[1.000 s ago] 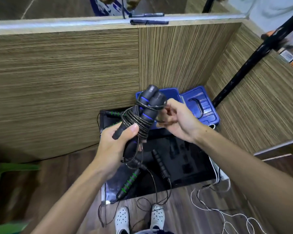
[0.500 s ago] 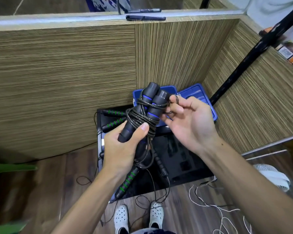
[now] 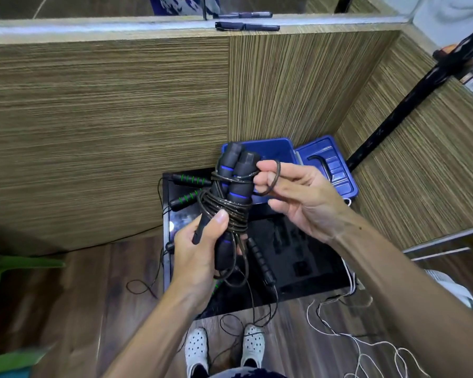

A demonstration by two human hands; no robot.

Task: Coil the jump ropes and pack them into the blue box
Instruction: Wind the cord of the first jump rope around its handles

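Coiling of one jump rope (image 3: 231, 197) was found under way: its two blue-banded handles were held side by side, upright and tilted slightly away, with the dark cord wound around them in several turns. The bundle was gripped at its lower part by the left hand (image 3: 200, 249), fingers closed round the handles and the thumb pressed over the windings, apparently so that the turns were kept from slipping. A small loop of the cord's remaining length (image 3: 273, 177) was pinched between thumb and fingertips of the right hand (image 3: 301, 197), the other fingers being loosely spread; it was judged that this end was held ready to be wound or tucked. The bundle was held in the air, not yet packed. The blue box (image 3: 268, 151) was seen behind it against the wooden partition (image 3: 107, 118), open, its lid (image 3: 328, 165) laid beside it. Further ropes with green-banded handles (image 3: 187, 199) were noted uncoiled on the black glossy surface (image 3: 298, 257) below, cord trailing onto the floor.
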